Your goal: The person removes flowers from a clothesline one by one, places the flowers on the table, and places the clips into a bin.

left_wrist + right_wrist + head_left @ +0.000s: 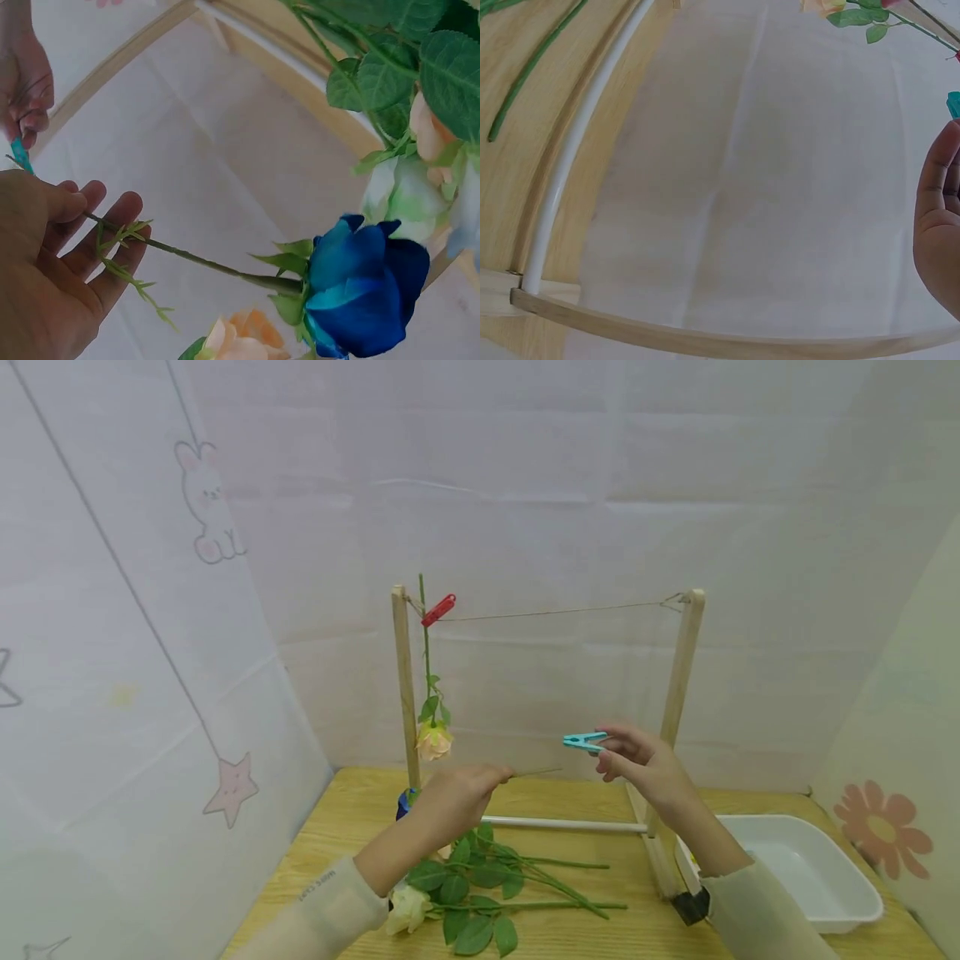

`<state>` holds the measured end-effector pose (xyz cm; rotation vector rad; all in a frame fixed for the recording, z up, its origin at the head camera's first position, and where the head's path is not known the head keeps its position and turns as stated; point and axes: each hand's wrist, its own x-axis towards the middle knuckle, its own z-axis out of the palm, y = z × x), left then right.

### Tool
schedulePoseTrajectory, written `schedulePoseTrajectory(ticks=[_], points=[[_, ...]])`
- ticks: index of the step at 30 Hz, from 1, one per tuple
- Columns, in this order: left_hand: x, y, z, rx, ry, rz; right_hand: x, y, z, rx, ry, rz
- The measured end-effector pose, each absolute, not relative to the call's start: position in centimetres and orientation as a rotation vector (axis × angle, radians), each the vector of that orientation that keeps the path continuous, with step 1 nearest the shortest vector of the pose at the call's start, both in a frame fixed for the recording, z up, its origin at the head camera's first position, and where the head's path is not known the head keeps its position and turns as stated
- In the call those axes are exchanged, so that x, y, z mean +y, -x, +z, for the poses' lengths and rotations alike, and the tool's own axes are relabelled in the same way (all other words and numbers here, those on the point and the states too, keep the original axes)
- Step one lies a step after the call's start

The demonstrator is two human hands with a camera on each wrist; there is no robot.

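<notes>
My left hand (459,802) pinches the thin stem of a blue rose (364,289) between thumb and fingers. In the left wrist view the bloom hangs out to the right of the fingers; in the head view my hand mostly hides it. A light-blue clothespin (581,742) is in my right hand (651,777), gripped by thumb and fingers at its handle end, a short way right of the stem's tip. On the string of a wooden frame, a red clothespin (438,610) holds a peach rose (435,741), bloom down.
The wooden frame (678,685) carries a thin string (555,612) across its top and a white rod (562,824) low down. Several leafy rose stems (555,885) and a white rose (408,910) lie on the table. A white basin (795,868) stands at the right.
</notes>
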<state>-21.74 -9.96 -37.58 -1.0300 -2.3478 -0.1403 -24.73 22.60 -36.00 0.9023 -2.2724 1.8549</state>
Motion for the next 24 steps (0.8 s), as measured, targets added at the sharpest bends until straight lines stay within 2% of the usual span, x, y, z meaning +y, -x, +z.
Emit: schedulePoseTrajectory(ticks=[15, 24], points=[[-7.4, 21.2, -40.8, -2.614, 1.063, 0.37, 24.8, 23.3, -38.7, -2.261, -0.86, 1.869], [-6.7, 20.8, -42.8, -2.48, 1.101, 0.659, 26.4, 22.6, -39.6, -2.32, -0.82, 1.857]])
